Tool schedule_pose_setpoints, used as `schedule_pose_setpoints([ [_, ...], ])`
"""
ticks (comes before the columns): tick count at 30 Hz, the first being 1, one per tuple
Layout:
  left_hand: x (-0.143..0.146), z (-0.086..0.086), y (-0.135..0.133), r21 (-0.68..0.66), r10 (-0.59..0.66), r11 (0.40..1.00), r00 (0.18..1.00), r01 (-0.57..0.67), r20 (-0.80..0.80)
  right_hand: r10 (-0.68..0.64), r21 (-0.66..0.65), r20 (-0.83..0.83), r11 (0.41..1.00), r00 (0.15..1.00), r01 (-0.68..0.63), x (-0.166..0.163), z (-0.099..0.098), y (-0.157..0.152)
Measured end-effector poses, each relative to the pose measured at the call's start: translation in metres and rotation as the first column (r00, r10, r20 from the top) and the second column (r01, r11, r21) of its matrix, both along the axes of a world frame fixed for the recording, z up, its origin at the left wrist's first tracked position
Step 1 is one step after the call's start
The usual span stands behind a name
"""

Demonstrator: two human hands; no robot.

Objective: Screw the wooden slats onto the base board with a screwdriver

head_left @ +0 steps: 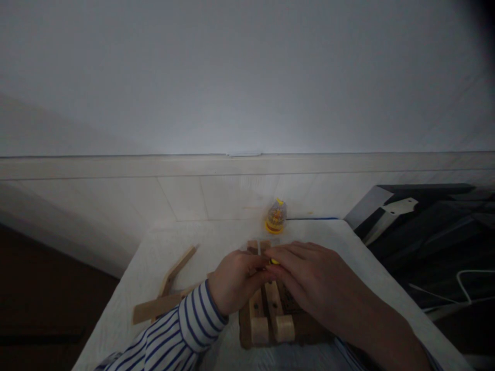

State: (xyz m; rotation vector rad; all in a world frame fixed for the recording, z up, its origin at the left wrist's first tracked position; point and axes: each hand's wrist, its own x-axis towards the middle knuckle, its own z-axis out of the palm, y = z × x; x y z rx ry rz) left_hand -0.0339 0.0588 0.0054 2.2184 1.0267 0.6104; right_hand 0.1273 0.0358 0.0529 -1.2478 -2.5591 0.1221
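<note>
Both hands meet over two pale wooden strips lying side by side on a dark brown slab. My right hand is closed, thumb and fingers pinching a small yellow piece whose kind I cannot make out. Against it comes my left hand, its thumb and fingertips pressed together; what they hold, if anything, is hidden. Dark holes mark the strips, and short wooden blocks sit at their near ends. The right hand covers part of the slab.
Left of my hands, several wooden bars lie crossed on the white table. A clear container with a yellow base stands at the back by the wall. Dark panels with a pale metal bracket lean at the right.
</note>
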Motion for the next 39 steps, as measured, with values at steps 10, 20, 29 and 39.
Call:
schedule_pose_setpoints([
  [10,-0.0003,-0.0002,0.0006,-0.042,-0.044,0.998,0.999,0.044,0.003,-0.049,0.043,0.054,0.998,0.997,0.047,-0.0026,-0.0013,-0.0015],
  [20,0.0033,-0.0006,-0.0040,0.048,0.101,0.994,0.993,-0.098,-0.062,-0.065,0.017,0.088,0.998,0.994,0.063,-0.0016,0.0014,-0.0012],
  [29,0.0027,0.0000,-0.0033,0.053,0.090,0.995,0.994,-0.087,-0.065,-0.009,-0.012,0.022,1.000,1.000,0.009,-0.0006,0.0043,-0.0008],
  [39,0.0016,-0.0014,-0.0022,0.038,0.068,0.997,0.997,-0.066,-0.037,0.090,0.116,0.026,0.989,0.996,-0.093,0.0048,0.0040,-0.0013],
])
